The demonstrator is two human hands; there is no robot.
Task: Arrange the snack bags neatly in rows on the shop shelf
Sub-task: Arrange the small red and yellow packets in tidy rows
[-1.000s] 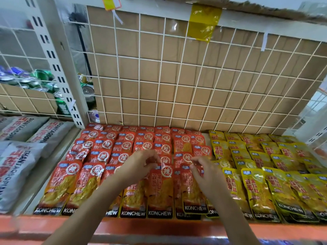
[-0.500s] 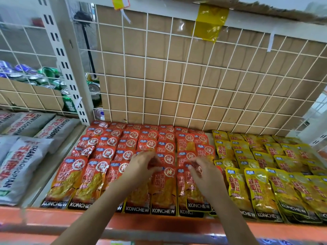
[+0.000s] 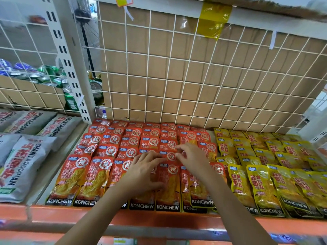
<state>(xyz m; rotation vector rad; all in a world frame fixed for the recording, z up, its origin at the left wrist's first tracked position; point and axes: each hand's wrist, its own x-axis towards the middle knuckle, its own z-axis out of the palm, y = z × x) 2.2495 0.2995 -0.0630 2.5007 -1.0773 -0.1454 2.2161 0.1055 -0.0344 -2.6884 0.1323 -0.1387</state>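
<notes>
Left hand (image 3: 145,171) lies flat on the red bags (image 3: 106,152), fingers straight. Right hand (image 3: 192,159), also over them, pinches one red bag (image 3: 170,156).

Red snack bags (image 3: 99,175) lie flat in overlapping rows on shelf (image 3: 159,219).

The shelf (image 3: 159,220) carried red snack bags (image 3: 70,177) in overlapping rows; yellow snack bags (image 3: 261,188) lay just right of them, grey bags (image 3: 19,167) to their left.

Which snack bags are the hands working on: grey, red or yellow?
The red bags, in the middle; left hand and right hand touch them. Grey bags and yellow bags lie untouched.
</notes>
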